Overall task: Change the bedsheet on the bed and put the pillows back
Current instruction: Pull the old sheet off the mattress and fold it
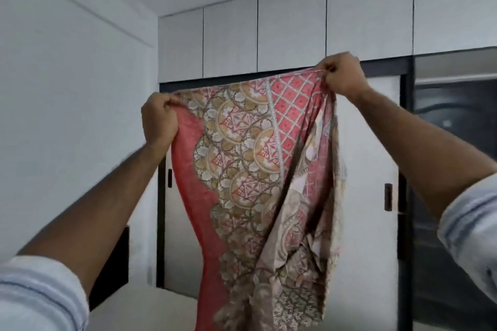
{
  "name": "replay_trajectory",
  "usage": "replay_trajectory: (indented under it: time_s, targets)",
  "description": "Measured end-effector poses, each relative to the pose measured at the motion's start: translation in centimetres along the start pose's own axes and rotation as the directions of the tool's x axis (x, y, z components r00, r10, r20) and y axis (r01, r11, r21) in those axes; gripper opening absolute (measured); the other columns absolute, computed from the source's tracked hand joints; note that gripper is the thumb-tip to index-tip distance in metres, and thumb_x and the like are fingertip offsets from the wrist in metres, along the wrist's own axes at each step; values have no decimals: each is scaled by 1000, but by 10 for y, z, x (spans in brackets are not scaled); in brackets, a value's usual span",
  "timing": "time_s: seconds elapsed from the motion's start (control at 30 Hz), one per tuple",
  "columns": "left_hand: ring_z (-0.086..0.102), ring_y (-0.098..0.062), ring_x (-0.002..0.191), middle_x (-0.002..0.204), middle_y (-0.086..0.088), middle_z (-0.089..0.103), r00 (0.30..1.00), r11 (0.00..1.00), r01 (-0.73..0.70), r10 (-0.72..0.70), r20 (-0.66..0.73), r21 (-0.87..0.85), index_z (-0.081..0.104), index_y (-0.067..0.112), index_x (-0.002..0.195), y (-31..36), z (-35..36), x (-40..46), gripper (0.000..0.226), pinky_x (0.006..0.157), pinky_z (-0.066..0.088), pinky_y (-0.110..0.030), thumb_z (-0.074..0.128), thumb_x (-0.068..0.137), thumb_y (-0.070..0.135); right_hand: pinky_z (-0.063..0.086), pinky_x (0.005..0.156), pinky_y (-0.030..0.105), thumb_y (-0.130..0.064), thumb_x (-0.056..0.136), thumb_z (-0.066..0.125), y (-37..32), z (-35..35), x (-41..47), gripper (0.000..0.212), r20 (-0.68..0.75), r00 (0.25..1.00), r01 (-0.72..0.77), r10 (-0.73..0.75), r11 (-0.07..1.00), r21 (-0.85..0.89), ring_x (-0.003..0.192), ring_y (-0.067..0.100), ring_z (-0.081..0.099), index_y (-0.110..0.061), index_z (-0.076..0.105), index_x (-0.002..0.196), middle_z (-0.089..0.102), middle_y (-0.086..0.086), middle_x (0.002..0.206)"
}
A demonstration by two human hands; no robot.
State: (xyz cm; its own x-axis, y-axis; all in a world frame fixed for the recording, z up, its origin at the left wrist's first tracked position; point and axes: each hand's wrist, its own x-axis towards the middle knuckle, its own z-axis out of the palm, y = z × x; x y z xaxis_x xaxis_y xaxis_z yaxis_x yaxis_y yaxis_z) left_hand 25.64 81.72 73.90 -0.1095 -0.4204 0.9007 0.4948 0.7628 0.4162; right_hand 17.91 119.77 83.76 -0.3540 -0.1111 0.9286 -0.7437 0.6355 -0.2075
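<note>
A red bedsheet (250,174) with a gold and cream floral and lattice print hangs in front of me, held high in the air. My left hand (159,118) grips its top edge at the left. My right hand (344,74) grips the top edge higher up at the right. The sheet droops in folds between and below both hands, down past the bottom of the frame. Neither the bed nor any pillow is in view.
Behind the sheet stands a wardrobe with white sliding doors (368,158) in a black frame, and white overhead cabinets (290,27) above. A white wall (67,88) is at the left. A dark door (454,142) is at the right.
</note>
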Motion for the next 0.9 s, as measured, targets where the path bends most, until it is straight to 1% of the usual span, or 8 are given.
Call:
replay_trajectory:
  time_s: [0.13, 0.27, 0.37, 0.47, 0.6, 0.73, 0.83, 0.9]
  targets:
    - [66, -11, 101, 108, -3, 75, 997, 998, -42, 40, -59, -37, 80, 11, 100, 35, -6, 28, 45, 84, 37, 3, 41, 86, -5, 49, 66, 4, -2, 84, 62, -18, -35, 11, 24, -77, 997, 19, -19, 1000, 10, 62, -11, 61, -9, 79, 101, 75, 7, 95]
    - [69, -15, 103, 109, -5, 77, 996, 997, 42, -48, -80, -70, 80, 10, 105, 43, -7, 41, 40, 88, 44, -13, 44, 87, 5, 46, 63, 0, -8, 85, 71, -33, -45, 9, 18, -39, 997, 63, -63, 998, 2, 59, -21, 56, -10, 79, 101, 74, 4, 93]
    - [69, -14, 100, 109, -1, 75, 991, 989, 128, -131, -25, -79, 78, 13, 107, 27, -6, 39, 30, 88, 50, -20, 58, 86, 16, 53, 73, 13, 1, 84, 66, -36, -39, -1, 22, 50, 997, 52, -53, 998, 19, 63, -16, 58, -10, 79, 98, 74, 4, 93]
    - [64, -20, 108, 123, -7, 63, 994, 993, 110, -109, -33, 39, 70, 14, 113, 7, -7, 19, 31, 90, 50, -26, 53, 88, 10, 55, 80, 31, 11, 87, 61, -28, -29, -16, 28, 291, 956, -4, -46, 986, 169, 72, 0, 67, -10, 76, 99, 74, 12, 94]
    - [60, -30, 108, 133, -12, 48, 999, 970, 32, -33, 1, 243, 57, 13, 122, -14, -3, -7, 31, 77, 44, -35, 53, 93, 4, 57, 84, 26, -6, 92, 66, -6, -14, -44, 14, 511, 836, 11, -200, 937, 349, 90, 17, 71, -4, 75, 102, 76, 10, 98]
    - [60, -38, 106, 138, -15, 40, 987, 950, -22, -28, 155, 311, 48, 8, 130, -35, 18, -23, 40, 70, 49, -44, 61, 93, 5, 56, 95, 41, -8, 93, 65, 22, 7, -65, 23, 581, 798, -77, -157, 931, 356, 103, 37, 70, 5, 70, 111, 73, 23, 107]
    - [62, -37, 101, 136, -15, 40, 965, 910, -134, 30, 261, 393, 45, 7, 131, -54, 39, -45, 50, 66, 51, -44, 69, 88, 5, 57, 93, 41, 4, 93, 62, 50, 27, -77, 18, 602, 797, -118, -52, 964, 240, 99, 32, 72, 2, 74, 106, 76, 17, 100]
    - [63, -36, 96, 135, -14, 41, 942, 857, -248, 104, 320, 452, 45, 8, 131, -73, 48, -58, 51, 63, 53, -46, 71, 87, 5, 57, 91, 38, 8, 89, 62, 67, 43, -87, 23, 605, 795, -129, 39, 986, 106, 90, 15, 74, -6, 78, 98, 78, 4, 92]
